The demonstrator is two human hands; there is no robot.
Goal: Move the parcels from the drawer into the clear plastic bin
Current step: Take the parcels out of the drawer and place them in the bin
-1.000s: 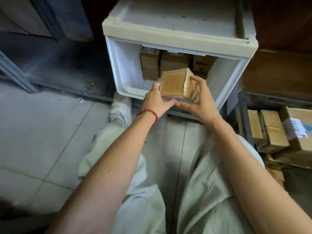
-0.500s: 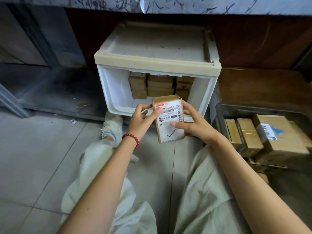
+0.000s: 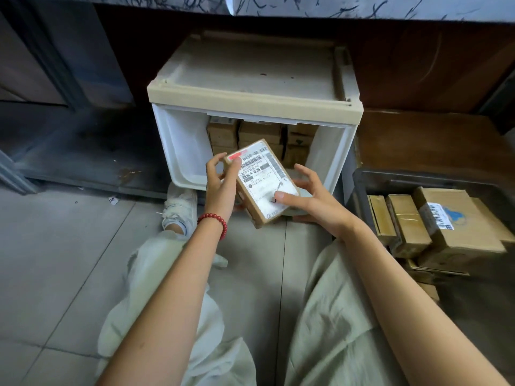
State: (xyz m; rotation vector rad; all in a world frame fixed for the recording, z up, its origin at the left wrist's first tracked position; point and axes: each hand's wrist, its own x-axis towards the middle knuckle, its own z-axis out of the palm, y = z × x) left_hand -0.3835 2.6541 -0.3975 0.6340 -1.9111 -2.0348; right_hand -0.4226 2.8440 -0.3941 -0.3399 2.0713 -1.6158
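Observation:
A small brown parcel (image 3: 263, 181) with a white shipping label facing up is held in front of the open white drawer (image 3: 181, 151). My left hand (image 3: 221, 188) grips its upper left corner. My right hand (image 3: 309, 197) holds its lower right side, thumb on the label. Several more brown parcels (image 3: 260, 135) are stacked at the back of the drawer. The clear plastic bin (image 3: 362, 185) stands on the floor to the right, with several parcels (image 3: 434, 224) in it.
The drawer belongs to a beige-topped plastic unit (image 3: 250, 76) under a counter. My legs in pale trousers (image 3: 334, 316) and a white shoe (image 3: 179, 207) are on the tiled floor. A dark wooden panel (image 3: 429, 135) lies behind the bin.
The parcel came out of the drawer toward me and was turned label-up. It is now tilted with its lower end to the right, and my right thumb rests on the label.

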